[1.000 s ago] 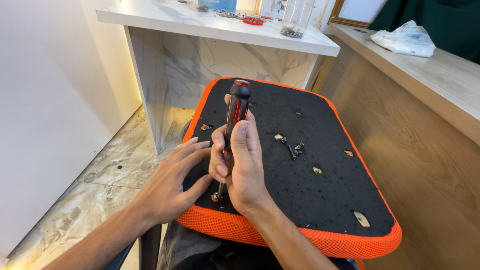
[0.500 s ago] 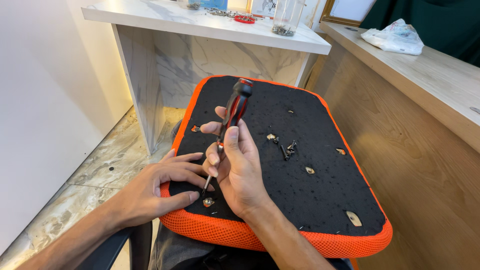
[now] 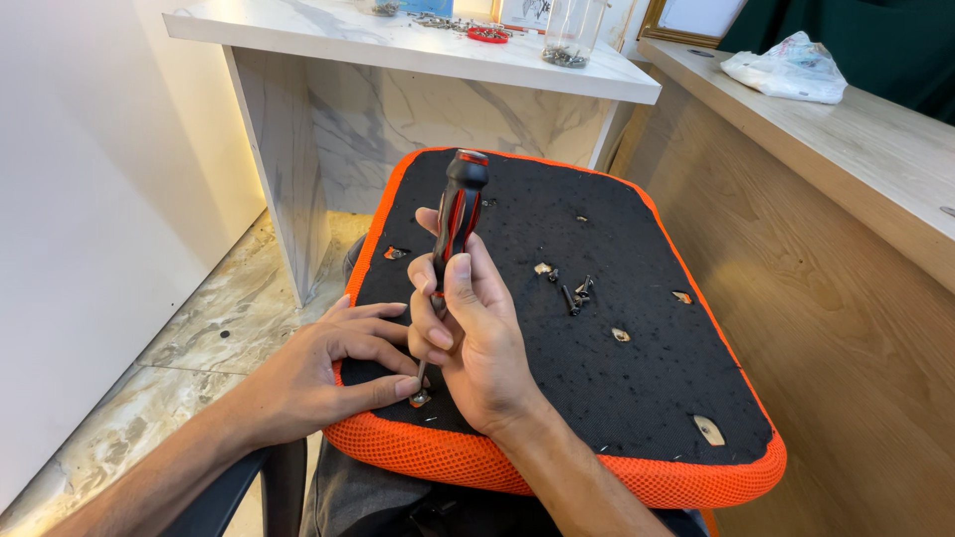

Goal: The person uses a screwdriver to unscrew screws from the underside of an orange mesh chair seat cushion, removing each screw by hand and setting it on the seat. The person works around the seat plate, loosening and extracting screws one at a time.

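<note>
An upturned chair seat, black underneath with an orange mesh rim, lies across my lap. My right hand grips a red and black screwdriver, held nearly upright with its tip on a screw near the seat's front left corner. My left hand rests flat on the seat's left edge, its index fingertip beside that screw. Loose dark screws lie in a small cluster at the seat's middle.
A white marble-look table stands behind the seat, with a glass jar and small parts on top. A wooden counter runs along the right, carrying a plastic bag. A white wall and marble floor lie to the left.
My left hand has slid back towards the seat's front corner, its fingertip now beside the screw. The screwdriver stays upright in my right hand, and the view has drawn slightly nearer.
</note>
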